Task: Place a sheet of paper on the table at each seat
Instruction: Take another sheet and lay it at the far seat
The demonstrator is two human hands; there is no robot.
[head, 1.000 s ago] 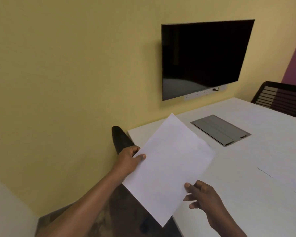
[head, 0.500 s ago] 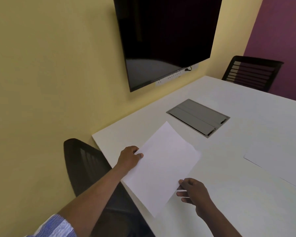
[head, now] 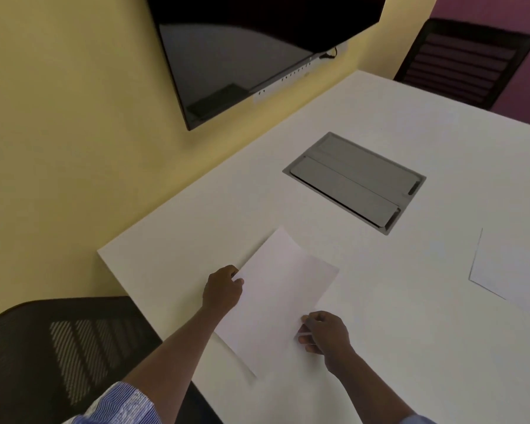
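Observation:
A blank white sheet of paper [head: 276,298] lies low over the near corner of the white table [head: 410,347], turned at an angle. My left hand [head: 222,290] pinches its left edge. My right hand [head: 325,333] grips its lower right edge with the fingers curled. A second white sheet [head: 508,270] lies flat on the table at the right. A black mesh chair [head: 68,356] stands at the near left corner, and another black chair [head: 462,59] stands at the far side.
A grey cable hatch [head: 355,182] is set into the table's middle. A dark wall screen [head: 248,50] hangs on the yellow wall beyond the table's left edge. A purple wall is at the far right.
Both hands have brought the sheet down from mid-air to just over the table's corner. The view has tilted downward, bringing the near chair and the second sheet into sight.

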